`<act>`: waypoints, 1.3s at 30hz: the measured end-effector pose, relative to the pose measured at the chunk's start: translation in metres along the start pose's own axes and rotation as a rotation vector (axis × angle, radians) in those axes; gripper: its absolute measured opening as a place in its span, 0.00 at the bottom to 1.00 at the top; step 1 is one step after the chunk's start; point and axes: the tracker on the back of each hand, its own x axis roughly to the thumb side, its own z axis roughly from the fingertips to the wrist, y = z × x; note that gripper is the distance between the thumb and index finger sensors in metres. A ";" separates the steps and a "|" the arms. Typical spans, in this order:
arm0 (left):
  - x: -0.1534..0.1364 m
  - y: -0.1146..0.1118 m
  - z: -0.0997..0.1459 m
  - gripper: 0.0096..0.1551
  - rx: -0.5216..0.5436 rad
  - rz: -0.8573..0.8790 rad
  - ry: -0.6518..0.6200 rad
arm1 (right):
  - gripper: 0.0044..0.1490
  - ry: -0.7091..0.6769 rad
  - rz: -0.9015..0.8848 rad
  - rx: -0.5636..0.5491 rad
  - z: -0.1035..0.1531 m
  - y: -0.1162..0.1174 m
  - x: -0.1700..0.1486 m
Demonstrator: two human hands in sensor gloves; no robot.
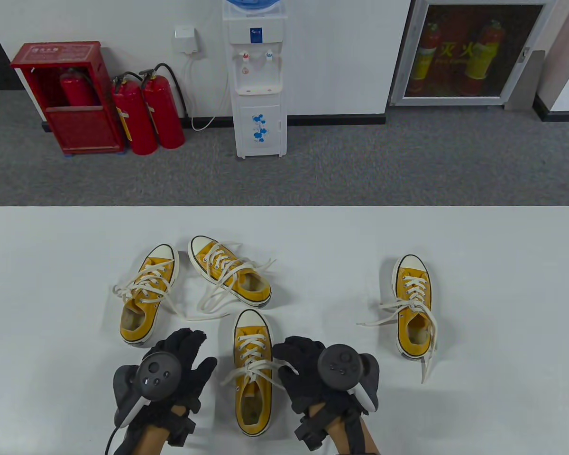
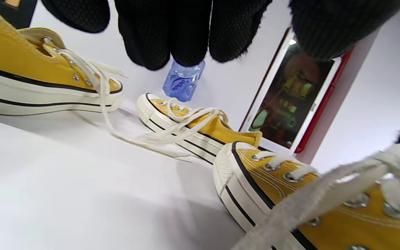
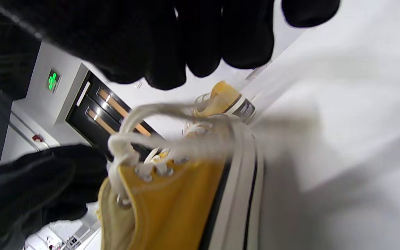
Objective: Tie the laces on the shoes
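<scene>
Four yellow canvas sneakers with white laces lie on the white table [image 1: 502, 265]. The nearest sneaker [image 1: 252, 379] [image 2: 325, 208] [image 3: 172, 208] points away from me, between my hands, its laces loose. My left hand [image 1: 189, 353] [image 2: 186, 34] hovers just left of it, fingers straight and spread, holding nothing. My right hand [image 1: 291, 358] [image 3: 203, 45] reaches the shoe's right side. One lace end [image 1: 284, 366] lies across its fingers, which hang relaxed above the eyelets in the right wrist view. The other lace end [image 1: 230, 378] trails toward my left thumb without touching it.
Two untied sneakers [image 1: 148, 298] [image 1: 230, 275] lie beyond my left hand, their laces sprawled over the table. A fourth sneaker [image 1: 413, 305] lies to the right. Behind the table stand a water dispenser [image 1: 258, 80] and red fire extinguishers [image 1: 147, 111].
</scene>
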 end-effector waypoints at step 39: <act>0.008 -0.017 -0.001 0.56 -0.204 -0.078 -0.038 | 0.34 0.132 0.369 -0.076 0.003 0.023 0.019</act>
